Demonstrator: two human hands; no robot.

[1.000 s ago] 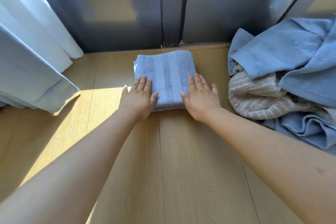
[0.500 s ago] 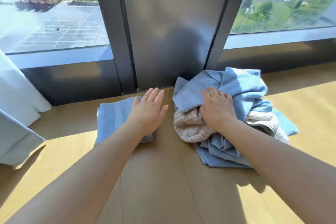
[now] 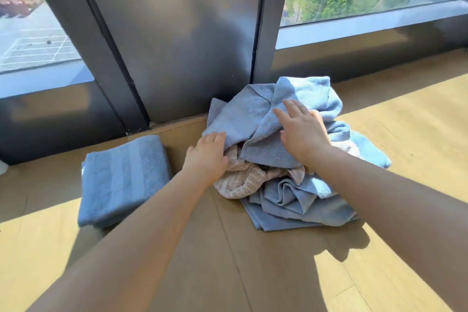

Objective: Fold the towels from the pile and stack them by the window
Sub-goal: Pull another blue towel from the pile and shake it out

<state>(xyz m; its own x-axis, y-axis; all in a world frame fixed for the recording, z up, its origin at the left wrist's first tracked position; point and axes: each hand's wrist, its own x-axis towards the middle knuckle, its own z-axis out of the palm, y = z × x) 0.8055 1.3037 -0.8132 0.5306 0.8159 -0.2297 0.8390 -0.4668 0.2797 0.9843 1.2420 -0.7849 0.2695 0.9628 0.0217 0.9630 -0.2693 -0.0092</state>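
A folded blue towel (image 3: 124, 180) lies on the wooden floor by the window, left of the pile. The pile (image 3: 291, 197) holds crumpled blue towels and a beige one (image 3: 240, 180). My left hand (image 3: 207, 157) is at the pile's left side, its fingers curled on the lower left edge of the top blue towel (image 3: 248, 114). Further right on that same towel rests my right hand (image 3: 301, 132), fingers spread and straight.
A dark metal window frame (image 3: 177, 45) rises right behind the folded towel and the pile. The wooden floor (image 3: 253, 273) stretches towards me, with sunlit patches at the left and right.
My left hand has left the folded towel and moved right to the pile's top blue towel. My right hand has shifted up onto that towel. The view has moved closer.
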